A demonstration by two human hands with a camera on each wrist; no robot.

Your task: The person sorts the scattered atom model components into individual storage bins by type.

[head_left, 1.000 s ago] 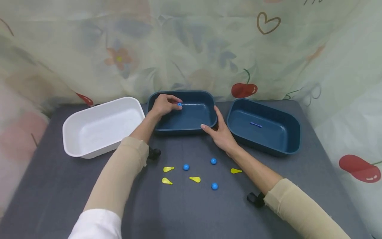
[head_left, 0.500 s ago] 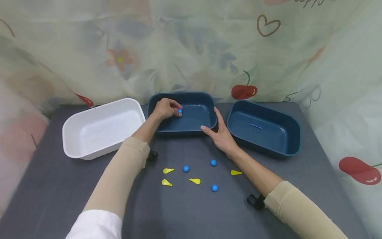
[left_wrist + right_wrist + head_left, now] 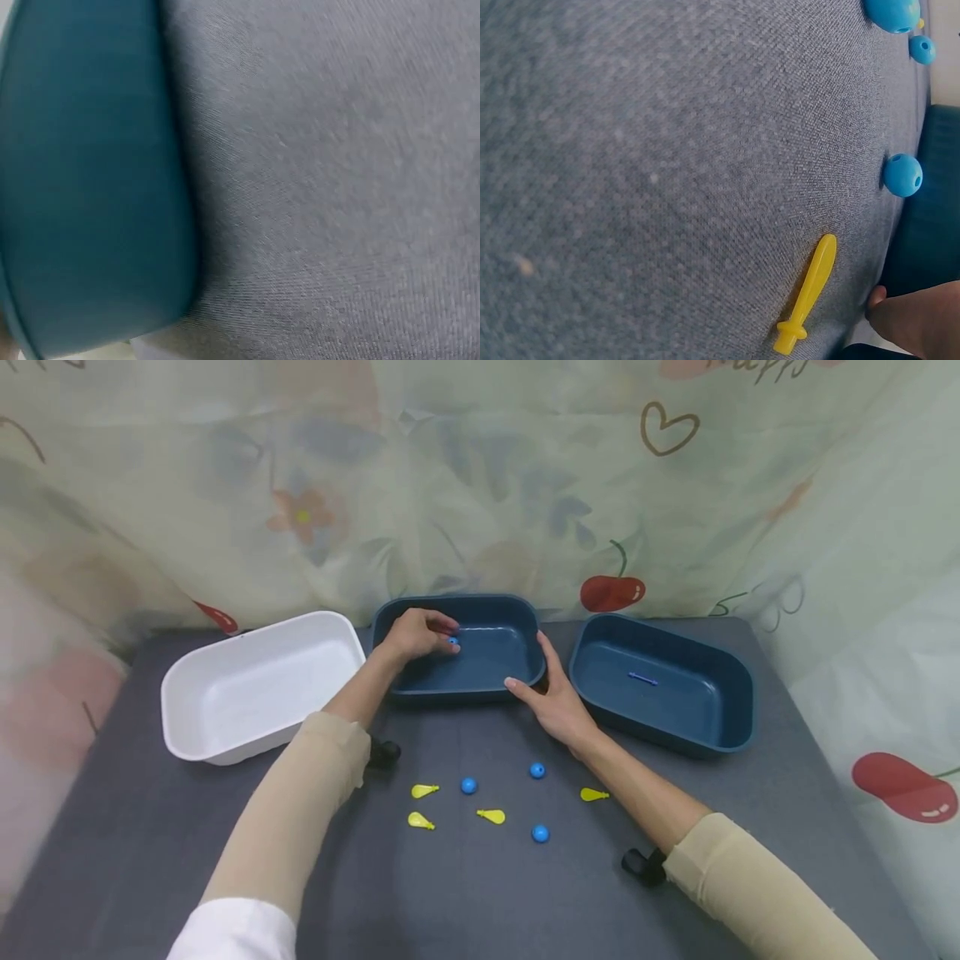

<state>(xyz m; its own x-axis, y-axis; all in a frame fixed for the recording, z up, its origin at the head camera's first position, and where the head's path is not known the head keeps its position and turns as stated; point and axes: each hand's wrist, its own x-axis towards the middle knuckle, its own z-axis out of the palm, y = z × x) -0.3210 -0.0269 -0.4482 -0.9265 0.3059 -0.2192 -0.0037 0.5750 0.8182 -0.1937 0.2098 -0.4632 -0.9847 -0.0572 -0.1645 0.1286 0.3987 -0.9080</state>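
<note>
In the head view my left hand (image 3: 417,635) reaches inside the middle dark blue bin (image 3: 517,692). Its thumb and fingers pinch a small blue bead (image 3: 453,641), which the fingers partly cover. My right hand (image 3: 558,697) holds the same bin at its right front corner, the thumb at the front rim and the fingers along the right end. The left wrist view shows only a bin's outer wall (image 3: 97,180) and the cloth, with the bead out of sight. Part of the right hand (image 3: 919,319) shows against the bin in the right wrist view.
Several blue beads (image 3: 540,833) and yellow paddle-shaped pieces (image 3: 491,816) lie on the grey cloth (image 3: 465,893) before the bins. A white bin (image 3: 262,681) stands left. The right blue bin (image 3: 690,710) contains a small dark blue rod (image 3: 642,678). A patterned curtain (image 3: 480,477) hangs behind.
My left hand has lowered slightly into the middle bin, and its fingers now cover more of the bead. The right hand stays at the bin's corner. The head view has tilted up a little.
</note>
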